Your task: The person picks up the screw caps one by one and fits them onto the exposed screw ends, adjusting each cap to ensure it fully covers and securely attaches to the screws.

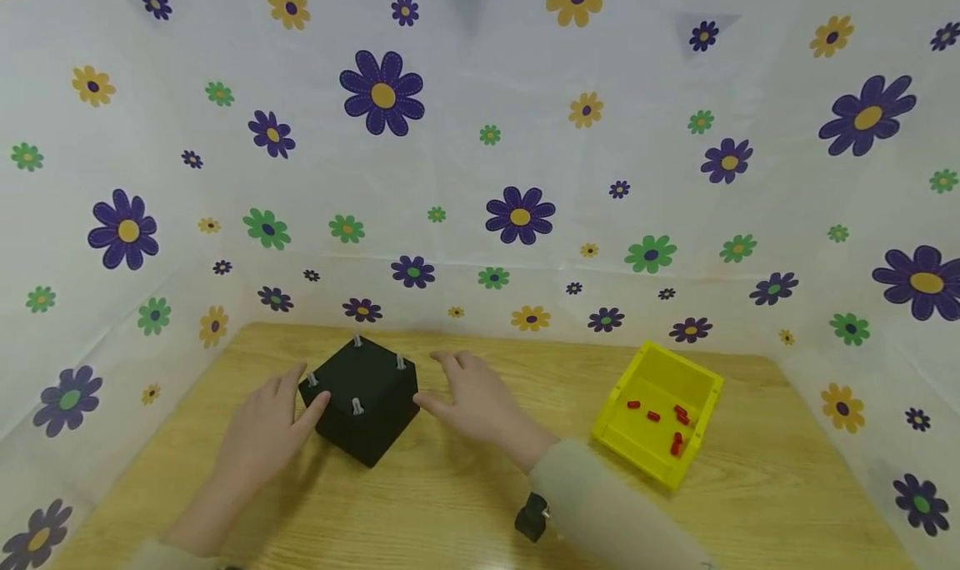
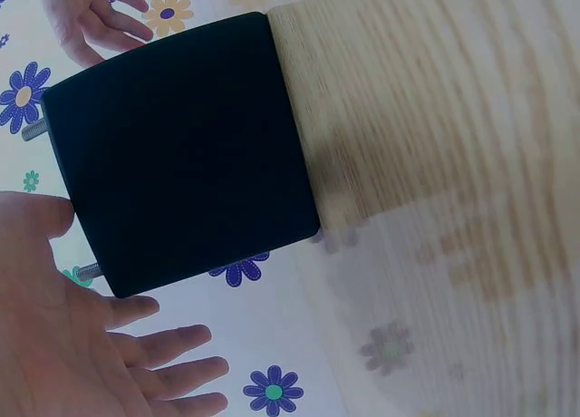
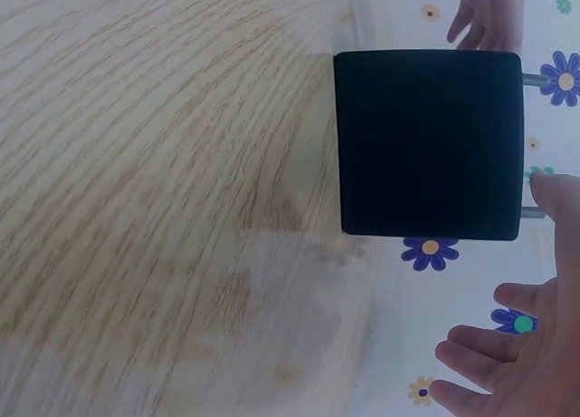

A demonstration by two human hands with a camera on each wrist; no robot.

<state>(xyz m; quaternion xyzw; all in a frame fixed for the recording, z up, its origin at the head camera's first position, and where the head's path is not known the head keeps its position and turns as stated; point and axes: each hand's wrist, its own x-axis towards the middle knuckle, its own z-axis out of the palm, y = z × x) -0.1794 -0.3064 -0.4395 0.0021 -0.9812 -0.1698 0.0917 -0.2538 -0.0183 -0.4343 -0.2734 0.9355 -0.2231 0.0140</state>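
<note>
Wooden table (image 1: 465,503) in a flower-printed enclosure. Left hand (image 1: 262,428) and right hand (image 1: 480,403), fingers spread, holding nothing, flank the black cube (image 1: 363,407) at centre-left. Advise seating both palms squarely, clear of its top studs. Yellow bin (image 1: 660,420) stands well right.

Legible text, labels, brands, numbers, signs: none in any view. Black cube (image 1: 365,399), centre left of the head view: faces plain, unmarked. Yellow bin (image 1: 660,412), lower right: no lettering. Flowered cloth (image 1: 480,137) across the upper frame: printed blossoms only, no words.
</note>
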